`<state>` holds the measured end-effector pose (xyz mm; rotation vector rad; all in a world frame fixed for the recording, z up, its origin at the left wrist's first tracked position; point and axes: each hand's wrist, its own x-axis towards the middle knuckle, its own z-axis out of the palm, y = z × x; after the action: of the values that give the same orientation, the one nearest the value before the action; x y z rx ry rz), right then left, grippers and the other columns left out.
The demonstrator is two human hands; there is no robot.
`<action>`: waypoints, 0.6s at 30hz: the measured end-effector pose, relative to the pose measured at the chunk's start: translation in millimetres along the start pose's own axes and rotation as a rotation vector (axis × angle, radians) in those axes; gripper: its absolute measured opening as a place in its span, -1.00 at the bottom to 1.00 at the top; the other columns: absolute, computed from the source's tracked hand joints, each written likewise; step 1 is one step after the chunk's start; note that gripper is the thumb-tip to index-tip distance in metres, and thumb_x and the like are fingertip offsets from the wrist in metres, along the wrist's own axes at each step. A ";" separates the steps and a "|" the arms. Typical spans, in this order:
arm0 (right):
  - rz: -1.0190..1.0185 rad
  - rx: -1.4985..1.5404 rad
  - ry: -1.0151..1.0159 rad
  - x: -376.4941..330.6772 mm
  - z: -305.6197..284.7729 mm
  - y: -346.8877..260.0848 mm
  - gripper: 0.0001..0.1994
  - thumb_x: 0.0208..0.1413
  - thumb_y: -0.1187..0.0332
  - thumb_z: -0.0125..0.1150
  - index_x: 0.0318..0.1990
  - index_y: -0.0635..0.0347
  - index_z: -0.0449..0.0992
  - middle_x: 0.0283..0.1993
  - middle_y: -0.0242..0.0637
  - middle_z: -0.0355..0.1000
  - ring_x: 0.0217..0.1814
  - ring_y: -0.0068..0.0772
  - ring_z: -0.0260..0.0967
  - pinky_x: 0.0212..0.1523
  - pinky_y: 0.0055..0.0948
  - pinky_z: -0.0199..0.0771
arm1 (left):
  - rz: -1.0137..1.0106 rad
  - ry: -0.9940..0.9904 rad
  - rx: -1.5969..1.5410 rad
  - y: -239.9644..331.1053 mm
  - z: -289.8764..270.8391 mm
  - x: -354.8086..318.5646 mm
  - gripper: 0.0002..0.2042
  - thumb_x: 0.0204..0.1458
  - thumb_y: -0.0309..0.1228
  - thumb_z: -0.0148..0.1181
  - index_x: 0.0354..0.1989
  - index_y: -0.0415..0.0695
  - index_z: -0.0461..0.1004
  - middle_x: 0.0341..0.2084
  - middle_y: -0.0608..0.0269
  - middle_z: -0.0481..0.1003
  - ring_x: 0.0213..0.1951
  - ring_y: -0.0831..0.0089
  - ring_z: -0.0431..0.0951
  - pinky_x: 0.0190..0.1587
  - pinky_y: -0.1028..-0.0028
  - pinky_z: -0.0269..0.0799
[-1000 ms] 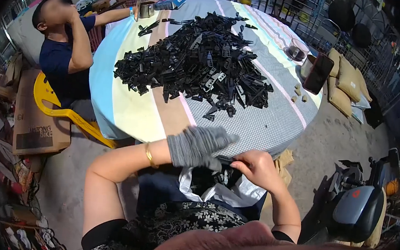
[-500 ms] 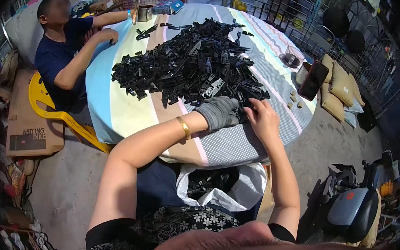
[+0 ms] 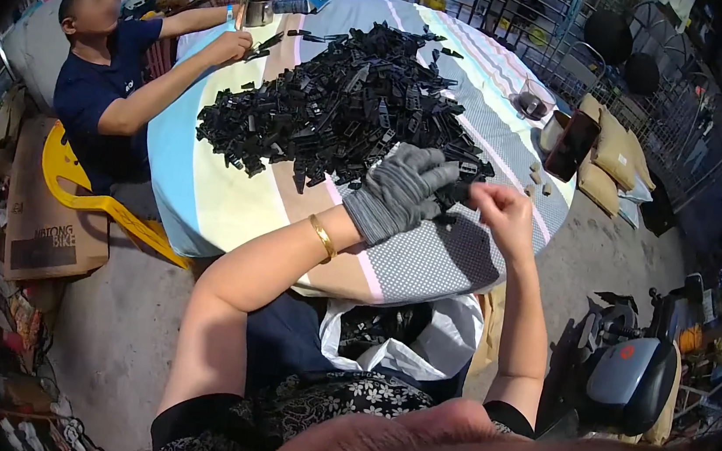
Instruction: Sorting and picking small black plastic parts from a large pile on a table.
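Note:
A wide heap of small black plastic parts (image 3: 338,104) covers the middle of the round table. At its near right edge is my left hand (image 3: 404,190), in a grey striped glove, with thumb and fingers around a black plastic part (image 3: 454,195). Just to the right, my bare right hand (image 3: 505,214) is raised over the dotted cloth, its thumb and index finger pinched together. Anything in that pinch is too small to make out. Loose dark bits lie beneath my gloved fingers.
Across the striped tablecloth (image 3: 235,212), a person (image 3: 109,67) handles pieces by a metal cup (image 3: 260,11). A phone (image 3: 574,146) leans at the right edge, near small tan lumps (image 3: 535,179). A white sack (image 3: 447,331) of black parts is open below the table. A scooter (image 3: 627,372) stands right.
My gloved hand has turned and its fingers have extended. My right hand has moved right, away from it. The other person's near hand has reached forward toward the cup.

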<state>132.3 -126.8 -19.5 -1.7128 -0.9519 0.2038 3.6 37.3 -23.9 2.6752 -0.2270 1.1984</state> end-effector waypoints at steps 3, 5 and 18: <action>0.175 0.097 -0.190 -18.1 -0.4 -4.1 -0.81 0.04 0.33 0.17 -0.35 0.29 0.56 -0.59 -0.41 0.42 -0.65 -0.71 0.21 -0.63 -0.67 0.21 | 0.025 -0.285 -0.085 10.0 -2.9 -2.6 -0.60 -0.12 -0.26 0.17 -0.06 -0.09 0.38 -0.33 0.14 0.42 -0.25 0.19 0.43 -0.18 0.29 0.37; 0.259 0.176 -0.268 -20.0 -10.2 8.5 -0.80 0.08 0.31 0.15 -0.37 0.30 0.55 -0.59 -0.42 0.41 -0.64 -0.71 0.22 -0.63 -0.64 0.19 | -0.065 -0.466 -0.215 20.3 -10.5 -1.9 -0.67 -0.02 -0.27 0.08 -0.09 -0.14 0.39 -0.35 0.09 0.44 -0.26 0.16 0.44 -0.20 0.27 0.36; -0.308 -0.600 -0.185 -30.6 11.5 2.5 -0.83 -0.18 0.47 0.15 -0.34 0.17 0.44 -0.42 -0.16 0.37 -0.36 -0.06 0.36 -0.37 -0.20 0.40 | -0.155 -0.848 -0.118 21.8 -7.3 -9.2 -0.73 0.01 -0.27 -0.01 -0.17 -0.14 0.39 -0.36 -0.03 0.41 -0.30 0.04 0.46 -0.25 0.16 0.37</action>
<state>106.7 -139.3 -35.8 -2.0740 -1.5074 -0.1472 -12.6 18.5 -23.4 2.8500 -0.1918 -0.0463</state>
